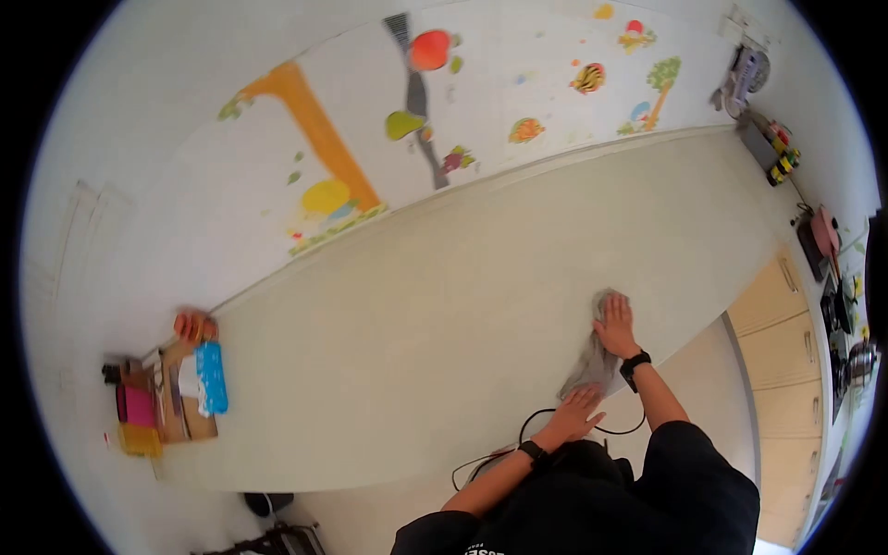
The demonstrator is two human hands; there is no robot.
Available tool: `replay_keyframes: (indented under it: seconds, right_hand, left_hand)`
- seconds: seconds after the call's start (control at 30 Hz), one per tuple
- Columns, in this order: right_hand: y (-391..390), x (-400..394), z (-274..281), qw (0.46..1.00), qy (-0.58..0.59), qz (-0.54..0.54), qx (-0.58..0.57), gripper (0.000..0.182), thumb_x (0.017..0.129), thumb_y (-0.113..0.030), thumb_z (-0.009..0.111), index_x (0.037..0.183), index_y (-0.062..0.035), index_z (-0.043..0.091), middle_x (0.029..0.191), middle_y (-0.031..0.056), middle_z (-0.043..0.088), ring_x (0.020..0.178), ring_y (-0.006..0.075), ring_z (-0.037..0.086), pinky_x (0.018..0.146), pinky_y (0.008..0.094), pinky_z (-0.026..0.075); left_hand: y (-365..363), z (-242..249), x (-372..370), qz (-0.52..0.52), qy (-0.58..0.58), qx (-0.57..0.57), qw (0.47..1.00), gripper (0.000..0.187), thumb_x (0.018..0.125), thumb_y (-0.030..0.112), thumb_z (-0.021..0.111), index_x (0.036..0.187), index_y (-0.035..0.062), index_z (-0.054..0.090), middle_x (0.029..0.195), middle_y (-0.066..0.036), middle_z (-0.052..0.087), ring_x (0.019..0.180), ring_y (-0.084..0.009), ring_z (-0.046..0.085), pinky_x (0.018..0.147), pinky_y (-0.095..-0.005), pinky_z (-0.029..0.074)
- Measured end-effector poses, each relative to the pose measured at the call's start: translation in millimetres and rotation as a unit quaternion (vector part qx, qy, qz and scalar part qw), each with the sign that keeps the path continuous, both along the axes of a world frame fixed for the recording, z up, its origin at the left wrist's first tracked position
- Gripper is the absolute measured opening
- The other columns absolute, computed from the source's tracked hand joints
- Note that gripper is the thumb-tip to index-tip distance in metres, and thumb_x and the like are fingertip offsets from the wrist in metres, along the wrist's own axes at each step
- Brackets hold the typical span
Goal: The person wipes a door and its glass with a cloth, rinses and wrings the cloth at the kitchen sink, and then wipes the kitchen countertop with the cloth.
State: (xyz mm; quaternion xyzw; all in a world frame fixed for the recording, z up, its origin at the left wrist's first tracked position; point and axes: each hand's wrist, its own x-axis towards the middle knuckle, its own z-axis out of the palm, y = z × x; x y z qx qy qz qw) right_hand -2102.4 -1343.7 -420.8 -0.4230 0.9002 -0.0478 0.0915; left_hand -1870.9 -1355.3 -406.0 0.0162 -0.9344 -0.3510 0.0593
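Note:
A crumpled grey-brown cloth (589, 367) lies stretched along the near right part of the pale countertop (398, 324). Flat on its far end rests my right hand (615, 327), palm down with the fingers extended. My left hand (573, 416) is at the cloth's near end by the counter edge, its fingers straight and touching or just beside the fabric. Neither hand is wrapped round the cloth. What lies under the palms is hidden.
At the left end stand a blue-and-white tissue pack (211, 379), a cardboard box (173, 393) and a yellow basket (141, 440). A black cable (529, 421) loops by the near edge. Far right, bottles (783, 167) and a pink pot (824, 228) stand beside a stove.

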Motion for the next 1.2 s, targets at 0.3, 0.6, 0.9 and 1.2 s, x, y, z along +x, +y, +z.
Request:
replay_keyframes:
  seconds: [0.3, 0.6, 0.9, 1.2]
  right_hand:
    - [-153, 217, 2, 0.949, -0.061, 0.288, -0.110, 0.069, 0.079, -0.032, 0.053, 0.132, 0.0028, 0.025, 0.140, 0.0198, 0.020, 0.130, 0.0359, 0.013, 0.106, 0.0463, 0.011]
    - [-175, 335, -5, 0.879, -0.061, 0.463, -0.092, 0.069, 0.083, -0.034, 0.049, 0.135, -0.0013, 0.020, 0.143, 0.0149, 0.016, 0.133, 0.0299, 0.009, 0.107, 0.0439, 0.007]
    - [-145, 262, 18, 0.853, -0.088, 0.513, -0.019, 0.068, 0.086, -0.042, 0.043, 0.139, -0.0107, 0.015, 0.146, 0.0055, 0.007, 0.134, 0.0218, 0.004, 0.108, 0.0431, 0.005]
    - [-88, -12, 19, 0.901, -0.130, 0.414, -0.026, 0.063, 0.084, -0.036, 0.048, 0.137, -0.0117, 0.023, 0.144, 0.0067, 0.016, 0.133, 0.0238, 0.010, 0.107, 0.0470, 0.007]
  left_hand:
    - [-32, 13, 154, 0.233, -0.113, 0.047, 0.965, 0.046, 0.091, 0.032, 0.037, 0.124, 0.0002, 0.042, 0.135, -0.016, 0.032, 0.128, -0.0274, 0.026, 0.103, -0.0383, 0.021]
    - [-16, 13, 206, 0.361, -0.072, 0.085, 0.926, 0.055, 0.088, 0.032, 0.040, 0.130, -0.0016, 0.032, 0.138, -0.020, 0.026, 0.130, -0.0320, 0.018, 0.105, -0.0433, 0.012]
    - [1, 22, 126, 0.298, -0.175, 0.020, 0.938, 0.075, 0.082, 0.047, 0.046, 0.134, -0.0020, 0.021, 0.139, -0.022, 0.018, 0.130, -0.0374, 0.012, 0.104, -0.0496, 0.008]
    - [52, 13, -128, 0.233, -0.180, -0.066, 0.953, 0.081, 0.079, 0.051, 0.048, 0.133, -0.0033, 0.021, 0.138, -0.023, 0.020, 0.129, -0.0393, 0.013, 0.104, -0.0504, 0.006]
